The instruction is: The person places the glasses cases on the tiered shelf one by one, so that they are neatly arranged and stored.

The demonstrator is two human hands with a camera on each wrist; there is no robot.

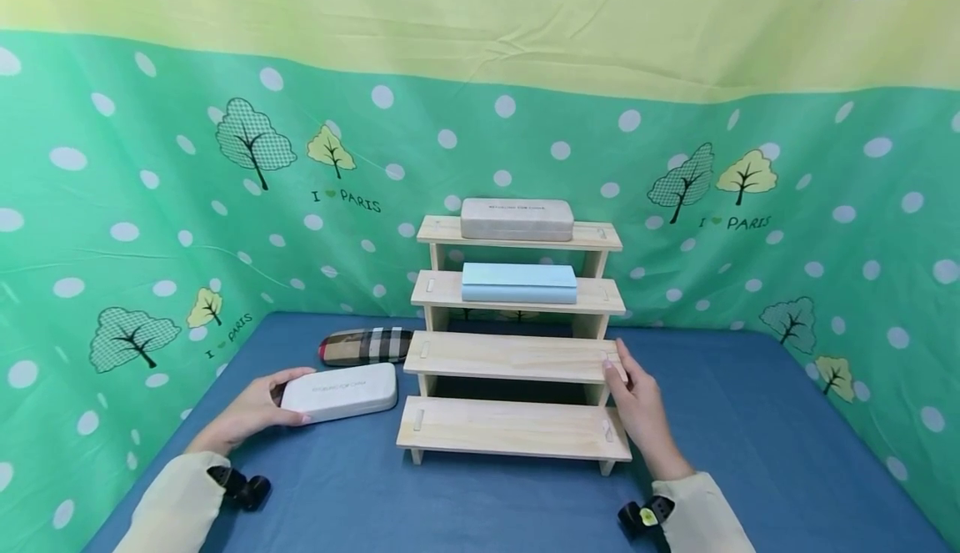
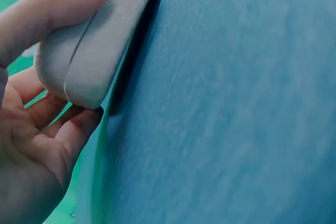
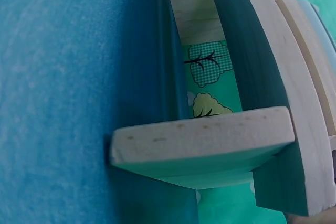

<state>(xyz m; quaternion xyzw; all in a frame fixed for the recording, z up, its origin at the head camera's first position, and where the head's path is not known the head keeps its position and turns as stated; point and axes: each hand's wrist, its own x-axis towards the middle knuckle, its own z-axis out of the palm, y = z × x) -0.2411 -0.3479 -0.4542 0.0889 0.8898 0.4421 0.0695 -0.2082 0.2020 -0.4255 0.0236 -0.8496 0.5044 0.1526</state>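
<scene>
The left hand (image 1: 251, 407), at half past eight from the wooden stand (image 1: 513, 428), holds a white case (image 1: 345, 393) by its left end, thumb along the near side, fingers at the far side. The right hand (image 1: 641, 411), near four o'clock, touches the right end of the stand's second step (image 1: 510, 357) up, thumb on top; whether it grips the board or merely rests there I cannot tell. Each wrist wears a small black camera (image 1: 251, 493) (the right one shows a yellow-green sticker (image 1: 648, 517)) at the cuff of a pale sleeve (image 1: 176, 503).

A blue cloth (image 1: 450, 511) spreads beneath. The white case is just beside the stand, between eight and nine, faint print on its lid. At nine, beyond that case, a plaid case (image 1: 366, 346) lies close to the stand. A light blue case (image 1: 519, 284) sits on the third step (image 1: 442, 288), toward twelve; higher and farther, also at twelve, a grey case (image 1: 517, 221) sits on the top step (image 1: 441, 228). Behind hangs a green and yellow curtain (image 1: 525, 44) with dots and trees.
</scene>
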